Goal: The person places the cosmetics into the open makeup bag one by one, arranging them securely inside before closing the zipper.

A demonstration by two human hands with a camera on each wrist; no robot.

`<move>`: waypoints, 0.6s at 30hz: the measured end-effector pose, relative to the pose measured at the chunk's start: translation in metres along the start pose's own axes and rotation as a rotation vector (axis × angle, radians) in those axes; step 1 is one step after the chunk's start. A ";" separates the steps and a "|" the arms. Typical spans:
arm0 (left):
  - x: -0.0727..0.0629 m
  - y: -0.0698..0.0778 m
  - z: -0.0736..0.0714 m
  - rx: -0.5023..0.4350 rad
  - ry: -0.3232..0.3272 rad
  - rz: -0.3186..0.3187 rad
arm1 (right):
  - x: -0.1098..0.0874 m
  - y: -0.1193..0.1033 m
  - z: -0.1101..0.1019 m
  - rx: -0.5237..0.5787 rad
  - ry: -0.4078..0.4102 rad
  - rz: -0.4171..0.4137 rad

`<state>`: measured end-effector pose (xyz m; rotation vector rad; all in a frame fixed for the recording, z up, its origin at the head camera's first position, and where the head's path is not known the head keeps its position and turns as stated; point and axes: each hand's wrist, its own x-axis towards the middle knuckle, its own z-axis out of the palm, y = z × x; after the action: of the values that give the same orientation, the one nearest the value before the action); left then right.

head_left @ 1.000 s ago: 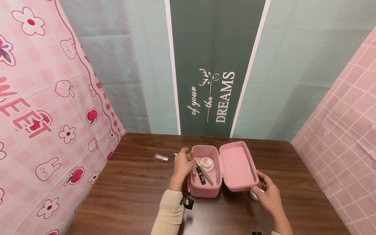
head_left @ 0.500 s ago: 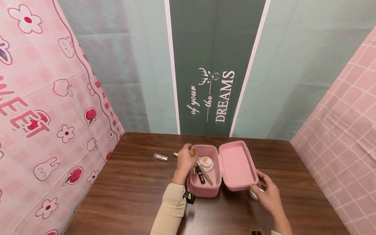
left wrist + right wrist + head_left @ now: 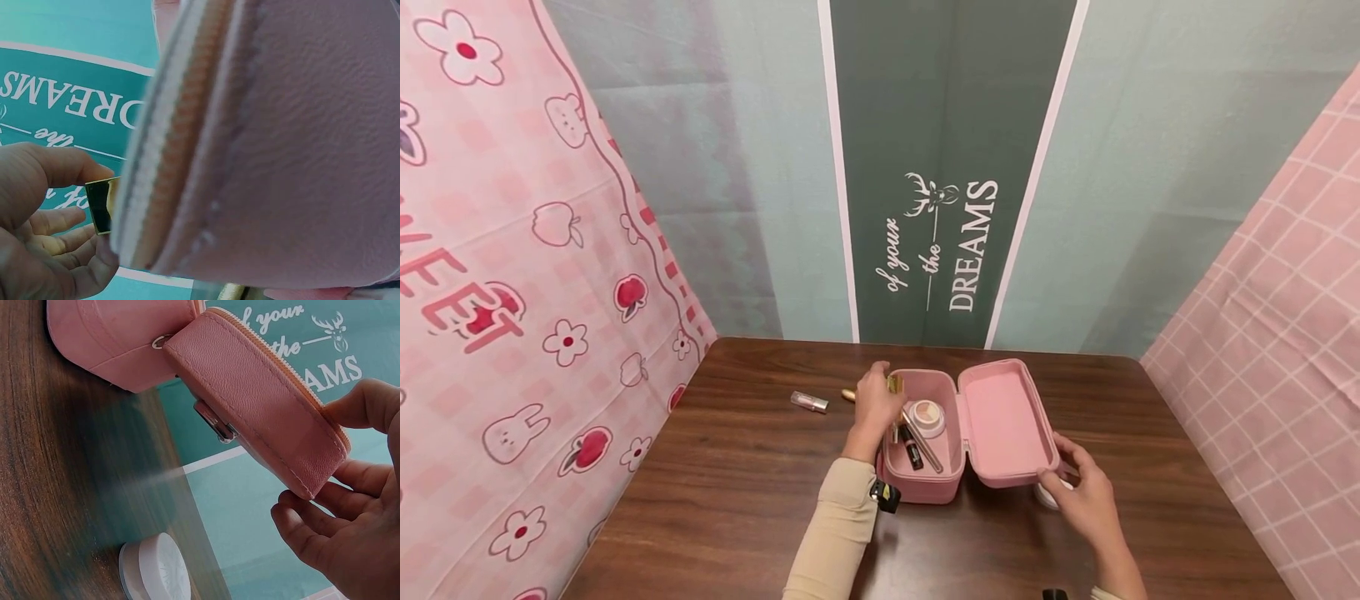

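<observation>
We see the left hand (image 3: 878, 406) at the left rim of an open pink case (image 3: 928, 490), its thumb and fingers pinching a small gold-coloured piece (image 3: 895, 384). In the left wrist view the case wall covers part of this piece, and we cannot tell whether the two touch.

The right hand (image 3: 1084, 492) grips the near right corner of the lid (image 3: 1009, 425), thumb on the edge and fingers beneath; the lid is swung out to the right, above the table (image 3: 730, 500). Under that corner we find a white round jar (image 3: 164, 569) on the table.

Inside the case lie a round compact (image 3: 927, 416) with three pale shades, a slim metallic stick (image 3: 925, 446) and, beside it, a black tube (image 3: 913, 450).

To the left, on the table, we make out a clear tube (image 3: 809, 402) with a silvery end and a gold tip (image 3: 848, 395) partly behind the left hand.
</observation>
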<state>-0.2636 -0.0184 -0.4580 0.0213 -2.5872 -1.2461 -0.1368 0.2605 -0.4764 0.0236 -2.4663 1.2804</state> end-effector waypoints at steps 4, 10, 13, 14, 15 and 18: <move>0.002 -0.001 0.001 0.009 -0.001 -0.009 | 0.000 0.003 0.001 0.011 0.013 -0.012; 0.004 -0.003 0.002 0.037 0.015 0.007 | -0.001 0.006 0.002 -0.007 0.028 -0.008; 0.005 -0.004 0.001 0.036 0.012 0.008 | 0.000 0.005 0.002 -0.015 0.027 -0.013; 0.005 -0.004 0.001 0.036 0.010 0.008 | 0.000 0.005 0.002 -0.015 0.027 -0.015; 0.006 -0.004 0.001 0.034 0.009 0.008 | 0.000 0.004 0.002 -0.014 0.026 -0.017; 0.006 -0.006 0.000 0.035 0.003 0.006 | 0.000 0.001 0.002 -0.015 0.020 -0.014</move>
<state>-0.2703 -0.0225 -0.4610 0.0217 -2.6044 -1.1979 -0.1378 0.2598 -0.4783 0.0245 -2.4545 1.2508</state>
